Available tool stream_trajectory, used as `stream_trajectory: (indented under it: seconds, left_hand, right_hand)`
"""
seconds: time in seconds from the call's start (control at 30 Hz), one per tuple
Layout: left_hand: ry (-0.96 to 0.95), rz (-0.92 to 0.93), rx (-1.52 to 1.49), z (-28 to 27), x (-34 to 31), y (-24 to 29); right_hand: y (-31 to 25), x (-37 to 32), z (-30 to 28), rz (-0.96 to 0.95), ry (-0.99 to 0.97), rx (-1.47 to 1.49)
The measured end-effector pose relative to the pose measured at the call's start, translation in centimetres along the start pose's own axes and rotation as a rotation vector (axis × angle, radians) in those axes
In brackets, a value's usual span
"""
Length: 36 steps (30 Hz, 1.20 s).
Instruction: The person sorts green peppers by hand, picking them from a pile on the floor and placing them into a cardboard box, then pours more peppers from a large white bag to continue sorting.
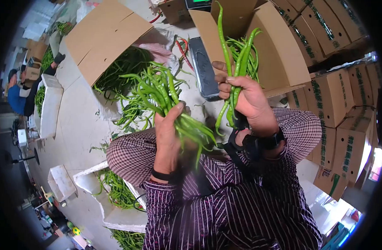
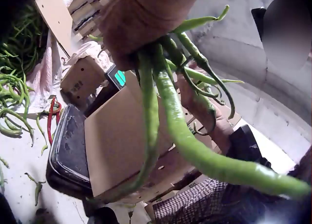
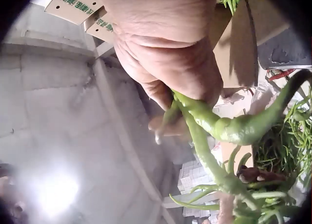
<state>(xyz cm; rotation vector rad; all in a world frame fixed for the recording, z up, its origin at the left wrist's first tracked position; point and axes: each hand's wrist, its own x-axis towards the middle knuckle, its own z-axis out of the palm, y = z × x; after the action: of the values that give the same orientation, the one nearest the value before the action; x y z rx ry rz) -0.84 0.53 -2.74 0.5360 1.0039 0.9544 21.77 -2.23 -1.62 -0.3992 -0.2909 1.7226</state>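
Observation:
My left hand [image 1: 168, 131] grips a thick bunch of long green chili peppers [image 1: 159, 93], their ends fanning out above and below the fist. In the left wrist view, the lower ends of these green chili peppers [image 2: 170, 107] hang from the curled left hand [image 2: 146, 24]. Beside it, my right hand [image 1: 251, 96] pinches a few long green chili peppers [image 1: 239, 62] between thumb and fingers, held upright in front of an open cardboard box [image 1: 278, 46]. The right wrist view has the right hand [image 3: 165, 44] close up, with green chili peppers [image 3: 204, 121] sticking out beneath it.
A tipped cardboard box [image 1: 105, 37] spills a heap of green peppers [image 1: 128, 66] onto the floor at left. Between the boxes lie a black tray-like platform [image 1: 204, 68] and red peppers [image 1: 184, 54]. Foam crates [image 1: 95, 196] stand lower left; stacked cartons [image 1: 341, 96] line the right.

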Motion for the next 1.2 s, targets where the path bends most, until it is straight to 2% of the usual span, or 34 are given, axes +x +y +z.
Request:
stream_trajectory:
  seconds: [0.2, 0.23, 0.3, 0.33, 0.37, 0.4, 0.43, 0.47, 0.53, 0.57, 0.63, 0.7, 0.73, 0.77, 0.8, 0.83, 0.87, 0.93, 1.2]
  left_hand:
    - [-0.059, 0.000, -0.101, 0.2, 0.0, 0.4]
    - [-0.077, -0.011, -0.122, 0.2, -0.1, 0.5]
    - [-0.075, -0.018, -0.176, -0.1, -0.5, 0.6]
    - [-0.143, -0.032, -0.269, 0.0, -0.7, 0.7]
    - [-0.163, -0.041, -0.287, 0.0, -0.9, 0.9]
    - [-0.186, -0.050, -0.305, 0.0, -0.9, 1.0]
    - [-0.217, -0.067, -0.339, -0.2, -0.9, 1.0]
    - [-0.212, -0.064, -0.338, -0.3, -0.9, 1.0]
    - [-0.230, -0.088, -0.360, -0.6, -0.8, 0.9]
    - [-0.262, -0.081, -0.366, -0.7, -0.8, 0.9]
    - [-0.263, -0.078, -0.384, -0.5, -0.8, 1.0]
    - [-0.290, -0.085, -0.387, -0.7, -0.7, 0.7]
    - [-0.290, -0.088, -0.384, -0.5, -0.7, 0.7]
    - [-0.287, -0.100, -0.375, -0.2, -0.8, 0.6]
    - [-0.284, -0.111, -0.366, -0.1, -0.9, 0.6]
    - [-0.255, -0.156, -0.315, 0.1, -1.1, 0.8]
    - [-0.241, -0.125, -0.348, 0.8, -1.6, 0.8]
    - [-0.291, -0.096, -0.165, 0.4, -1.8, 0.8]
    - [-0.307, -0.111, -0.150, 0.6, -1.7, 0.3]
  right_hand:
    - [-1.4, -1.0, 4.7, -0.126, 0.131, -0.194]
    - [-2.5, -1.3, 5.5, -0.152, 0.079, -0.253]
    - [-5.5, -1.3, 6.0, -0.242, 0.099, -0.431]
    - [-7.1, -1.1, 6.5, -0.283, 0.144, -0.456]
    - [-8.9, -0.7, 6.3, -0.283, 0.095, -0.425]
    - [-10.5, -0.3, 6.5, -0.356, 0.114, -0.516]
    - [-10.7, 0.1, 8.4, -0.411, 0.333, -0.728]
    - [-11.4, 0.6, 6.9, -0.407, 0.330, -0.725]
    - [-13.4, 2.0, 3.5, -0.380, 0.524, -1.247]
    - [-13.2, 1.8, 2.7, -0.374, 0.521, -1.247]
    - [-10.2, 1.0, 3.8, -0.558, 0.595, -1.587]
    - [-6.0, 0.5, 5.4, -0.324, 0.299, -1.510]
    - [-3.8, 0.0, 9.2, 0.151, 0.519, -1.290]
    - [-1.6, 0.1, 8.8, 0.035, 0.280, -1.293]
    - [0.0, 0.7, 8.0, 0.016, 0.182, -1.349]
    - [1.7, 1.3, 7.6, 0.014, 0.157, -1.262]
    - [2.7, 1.6, 7.6, 0.075, 0.157, -1.139]
    - [3.9, 2.0, 7.9, 0.150, 0.197, -0.846]
    - [5.7, 3.0, 4.4, 0.093, 0.194, -0.588]
